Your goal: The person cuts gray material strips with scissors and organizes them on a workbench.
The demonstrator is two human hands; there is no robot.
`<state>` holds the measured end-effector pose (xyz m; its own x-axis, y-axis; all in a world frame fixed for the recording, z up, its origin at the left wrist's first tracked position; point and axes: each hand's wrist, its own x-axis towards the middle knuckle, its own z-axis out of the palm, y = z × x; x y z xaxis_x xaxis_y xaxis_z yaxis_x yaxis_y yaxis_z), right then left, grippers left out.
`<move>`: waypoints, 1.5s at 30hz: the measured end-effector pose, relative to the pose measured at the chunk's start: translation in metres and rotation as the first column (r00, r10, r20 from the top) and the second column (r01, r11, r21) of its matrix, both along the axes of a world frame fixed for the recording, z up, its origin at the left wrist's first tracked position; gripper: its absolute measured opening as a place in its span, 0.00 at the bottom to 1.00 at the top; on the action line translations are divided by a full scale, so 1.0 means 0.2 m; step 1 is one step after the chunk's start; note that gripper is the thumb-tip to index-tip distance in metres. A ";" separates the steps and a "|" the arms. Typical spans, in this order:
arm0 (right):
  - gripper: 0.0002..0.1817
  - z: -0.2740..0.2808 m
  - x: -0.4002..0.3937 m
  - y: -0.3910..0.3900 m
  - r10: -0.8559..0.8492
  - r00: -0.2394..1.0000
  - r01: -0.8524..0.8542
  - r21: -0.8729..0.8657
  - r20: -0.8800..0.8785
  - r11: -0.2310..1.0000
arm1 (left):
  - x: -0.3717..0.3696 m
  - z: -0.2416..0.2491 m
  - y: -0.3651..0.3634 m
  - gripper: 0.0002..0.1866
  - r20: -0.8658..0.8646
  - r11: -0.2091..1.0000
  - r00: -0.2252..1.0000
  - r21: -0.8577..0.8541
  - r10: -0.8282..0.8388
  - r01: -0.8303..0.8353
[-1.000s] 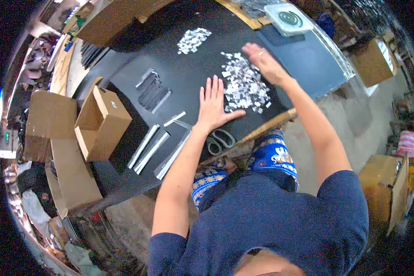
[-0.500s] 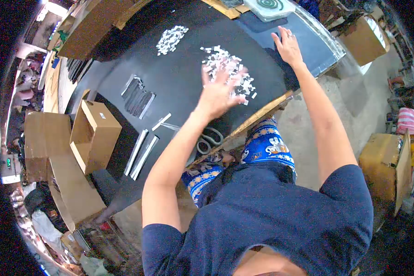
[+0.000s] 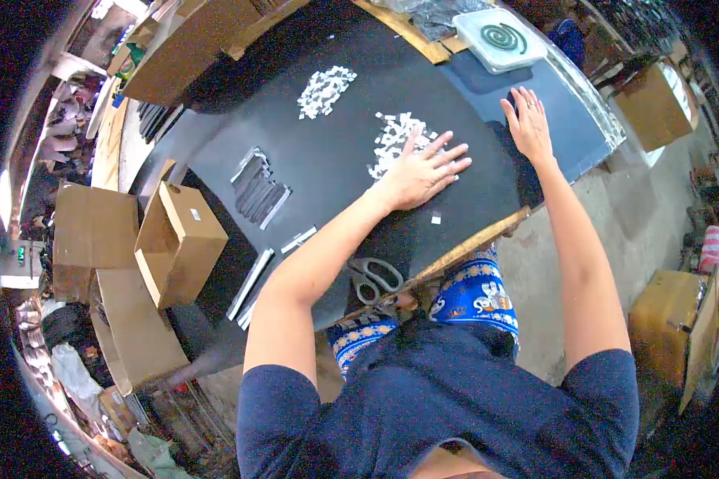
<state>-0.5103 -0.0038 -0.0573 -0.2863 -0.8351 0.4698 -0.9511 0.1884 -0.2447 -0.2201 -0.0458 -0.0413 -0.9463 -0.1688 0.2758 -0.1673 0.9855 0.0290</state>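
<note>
My left hand point(image 3: 423, 173) lies spread, palm down, on the near edge of a pile of small white pieces point(image 3: 394, 144) on the black tabletop point(image 3: 295, 176). Some pieces are hidden under its fingers. One loose white piece point(image 3: 436, 218) lies just nearer to me. My right hand point(image 3: 529, 126) is open over the dark blue sheet at the right, with nothing visible in it. A smaller pile of white pieces point(image 3: 326, 92) sits farther back. Left of the piles is a row of dark strips point(image 3: 259, 191).
Grey-handled scissors point(image 3: 377, 279) lie by the near edge, with white strips point(image 3: 251, 283) left of them. An open cardboard box point(image 3: 184, 239) stands at the left. A clear container with a green coil point(image 3: 501, 40) sits at the back right. The table has a wooden edge point(image 3: 471, 249).
My left hand has come down from a blurred sweep and now rests on the pile's near right part. The pile is more compact. The whole view has shifted slightly.
</note>
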 end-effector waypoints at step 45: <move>0.28 -0.01 0.00 -0.02 -0.011 0.999 0.009 -0.047 -0.037 0.999 | 0.06 0.07 0.23 0.38 0.195 0.933 0.937 0.274 -0.291 0.233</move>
<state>-0.5107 -0.0071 -0.0597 -0.2764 -0.8091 0.5186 -0.9578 0.1874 -0.2181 -0.2090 0.0000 -0.0278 -0.9978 0.0593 0.0288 0.0648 0.9620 0.2652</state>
